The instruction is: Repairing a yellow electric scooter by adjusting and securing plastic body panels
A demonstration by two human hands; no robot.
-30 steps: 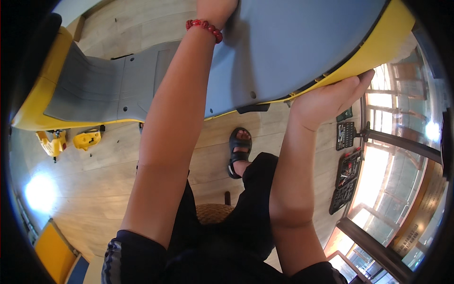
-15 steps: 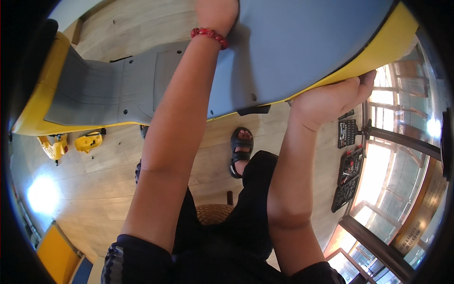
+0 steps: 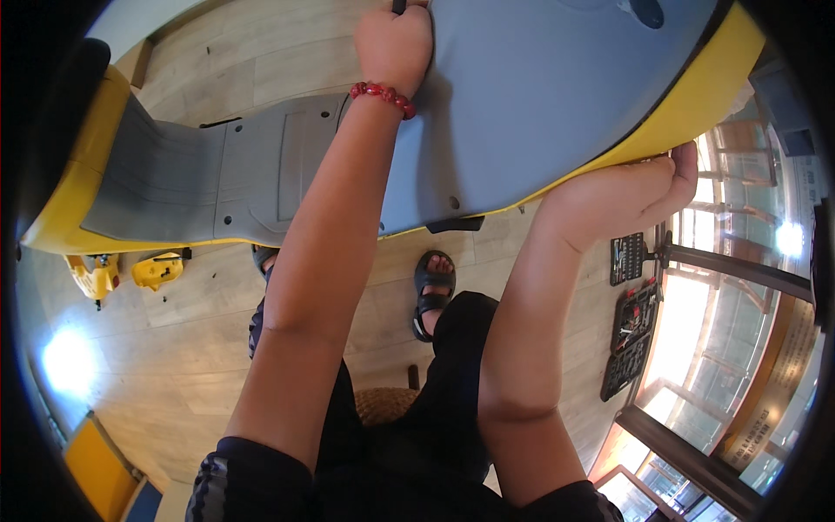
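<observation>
A scooter body with a yellow shell [image 3: 665, 117] and a grey inner panel [image 3: 522, 96] stretches across the upper view. At the panel's far left edge, my left hand [image 3: 393, 48] is closed around the rim, its fingertips hidden. A small black piece [image 3: 399, 6] shows just beyond its knuckles; I cannot tell whether the hand holds it. My right hand [image 3: 622, 196] wraps the near underside of the yellow shell, fingers curled up against its edge. A dark oval part [image 3: 645, 12] shows on the panel near the top.
Grey footboard [image 3: 252, 165] runs left toward the dark seat end. Yellow plastic parts [image 3: 158, 270] lie on the wooden floor [image 3: 200, 348] at left. Opened tool cases [image 3: 626, 335] lie at right beside a window wall. My sandalled foot [image 3: 435, 291] is below the scooter; a woven stool [image 3: 383, 405] is under me.
The view has shifted up slightly, so more of my left hand, the black piece and the dark oval part show. Both hands stay at the same edges of the scooter.
</observation>
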